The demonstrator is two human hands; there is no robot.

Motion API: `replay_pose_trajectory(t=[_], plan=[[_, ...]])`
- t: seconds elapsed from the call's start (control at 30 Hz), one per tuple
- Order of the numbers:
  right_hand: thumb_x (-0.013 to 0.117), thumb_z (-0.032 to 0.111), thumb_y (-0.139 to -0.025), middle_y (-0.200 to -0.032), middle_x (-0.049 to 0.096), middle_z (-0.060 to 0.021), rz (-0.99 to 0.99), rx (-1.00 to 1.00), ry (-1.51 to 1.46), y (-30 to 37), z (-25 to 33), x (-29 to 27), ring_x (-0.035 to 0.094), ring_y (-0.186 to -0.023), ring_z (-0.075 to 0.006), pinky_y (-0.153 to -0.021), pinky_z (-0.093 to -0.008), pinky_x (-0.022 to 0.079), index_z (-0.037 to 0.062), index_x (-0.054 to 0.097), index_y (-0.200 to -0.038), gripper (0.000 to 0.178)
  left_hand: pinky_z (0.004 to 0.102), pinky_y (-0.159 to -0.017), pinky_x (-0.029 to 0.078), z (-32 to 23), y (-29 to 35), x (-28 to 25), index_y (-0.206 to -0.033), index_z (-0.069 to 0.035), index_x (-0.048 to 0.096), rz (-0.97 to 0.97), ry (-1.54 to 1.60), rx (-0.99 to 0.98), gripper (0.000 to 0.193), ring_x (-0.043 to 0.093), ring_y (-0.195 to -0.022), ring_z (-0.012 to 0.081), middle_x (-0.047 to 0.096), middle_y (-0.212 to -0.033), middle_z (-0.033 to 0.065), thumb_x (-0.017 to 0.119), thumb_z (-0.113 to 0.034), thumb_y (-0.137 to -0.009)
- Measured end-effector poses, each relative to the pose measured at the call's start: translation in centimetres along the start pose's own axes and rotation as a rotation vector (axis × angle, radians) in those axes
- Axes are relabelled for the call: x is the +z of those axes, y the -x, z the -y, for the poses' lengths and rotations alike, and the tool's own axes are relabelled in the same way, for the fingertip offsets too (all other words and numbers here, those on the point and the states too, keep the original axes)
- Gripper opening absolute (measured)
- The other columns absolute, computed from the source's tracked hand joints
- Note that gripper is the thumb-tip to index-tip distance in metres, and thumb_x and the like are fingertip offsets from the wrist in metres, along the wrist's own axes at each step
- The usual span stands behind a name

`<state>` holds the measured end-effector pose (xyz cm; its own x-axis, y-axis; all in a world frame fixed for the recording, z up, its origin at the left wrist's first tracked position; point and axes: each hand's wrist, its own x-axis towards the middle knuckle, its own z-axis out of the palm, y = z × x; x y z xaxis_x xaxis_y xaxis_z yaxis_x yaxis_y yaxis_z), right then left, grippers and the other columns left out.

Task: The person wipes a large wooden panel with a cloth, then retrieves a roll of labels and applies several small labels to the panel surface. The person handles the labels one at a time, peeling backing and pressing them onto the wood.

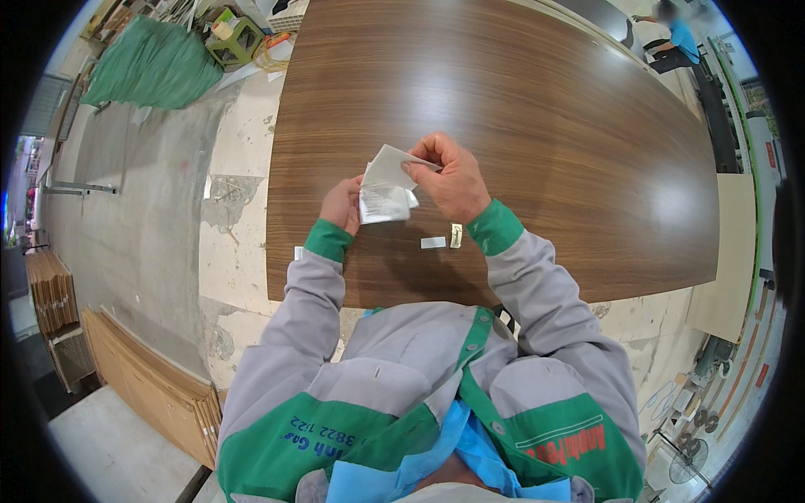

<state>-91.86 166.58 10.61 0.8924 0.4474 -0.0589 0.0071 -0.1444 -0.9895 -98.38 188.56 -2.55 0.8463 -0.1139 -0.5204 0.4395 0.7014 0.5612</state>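
Over the near part of the brown wood-grain table [503, 101], I hold a folded white printed paper [384, 204]. My left hand [340, 206] is closed on its left edge, with most of the fingers hidden behind it. My right hand [453, 174] pinches the raised upper flap between thumb and fingers, at its right end. Below the paper, a small white rectangular piece [433, 243] lies flat on the table. Beside it, near my right cuff, is a small pale-yellow piece with a dark mark [456, 235].
Another small white piece [298, 252] lies by my left sleeve. Left of the table are a green sheet bundle [155, 63], a green plastic stool [236, 44] and brown flat panels [151, 381]. A person in blue [677, 42] sits at the far right. A fan [688, 461] stands lower right.
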Motion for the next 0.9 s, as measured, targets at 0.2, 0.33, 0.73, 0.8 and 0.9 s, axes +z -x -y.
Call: replay_pose_trajectory(t=[0.2, 0.33, 0.73, 0.8, 0.9], plan=[[0.071, 0.01, -0.092, -0.091, 0.065, -0.0024, -0.01, -0.017, -0.113, -1.1, 0.4, -0.5, 0.059, -0.084, -0.0095, -0.074, -0.0288, 0.051, 0.0017, 0.059, -0.1, 0.017, 0.0343, -0.097, 0.059, -1.1, 1.6, 2.0, -0.137, 0.007, 0.052, 0.059, 0.08, 0.045, 0.048, 0.069, -0.105, 0.0223, 0.065, -0.124, 0.0142, 0.047, 0.0, -0.09], [0.07, 0.006, -0.093, -0.093, 0.065, -0.0015, -0.017, -0.022, -0.083, -2.0, 0.5, -1.1, 0.058, -0.084, -0.0076, -0.074, -0.0253, 0.05, 0.0023, 0.059, -0.101, 0.014, 0.0319, -0.095, 0.057, 0.1, 1.4, 2.6, -0.138, 0.005, 0.053, -0.01, -0.307, 0.166, 0.048, 0.068, -0.107, 0.0185, 0.066, -0.124, 0.0125, 0.058, 0.0, -0.091], [0.071, 0.011, -0.091, -0.094, 0.066, -0.0031, -0.02, 0.004, -0.007, -3.1, -0.1, -2.2, 0.06, -0.086, -0.0111, -0.076, -0.0292, 0.052, 0.0029, 0.061, -0.099, 0.015, 0.0234, -0.079, 0.05, 0.8, 0.7, 0.8, -0.116, 0.0, 0.066, -0.062, -0.703, 0.064, 0.027, 0.061, -0.088, 0.0082, 0.069, -0.102, 0.0012, 0.069, -0.017, -0.096], [0.072, 0.013, -0.091, -0.094, 0.067, -0.0045, 0.027, -0.01, 0.061, -3.1, -0.5, -2.4, 0.061, -0.084, -0.0134, -0.076, -0.0305, 0.052, 0.0043, 0.062, -0.098, 0.015, 0.0246, -0.081, 0.05, 0.7, 1.1, 1.0, -0.117, 0.0, 0.066, -0.026, -0.709, 0.087, 0.027, 0.061, -0.09, 0.0087, 0.069, -0.102, 0.0014, 0.067, -0.016, -0.096], [0.074, 0.016, -0.088, -0.095, 0.069, -0.0088, 0.087, -0.079, 0.248, -2.0, -1.2, -1.9, 0.065, -0.085, -0.0235, -0.077, -0.0353, 0.052, 0.0063, 0.064, -0.097, 0.017, 0.0266, -0.085, 0.05, 0.3, 1.9, 2.0, -0.119, 0.001, 0.065, -0.002, -0.602, 0.086, 0.028, 0.063, -0.093, 0.0104, 0.069, -0.106, 0.002, 0.064, -0.015, -0.096]])
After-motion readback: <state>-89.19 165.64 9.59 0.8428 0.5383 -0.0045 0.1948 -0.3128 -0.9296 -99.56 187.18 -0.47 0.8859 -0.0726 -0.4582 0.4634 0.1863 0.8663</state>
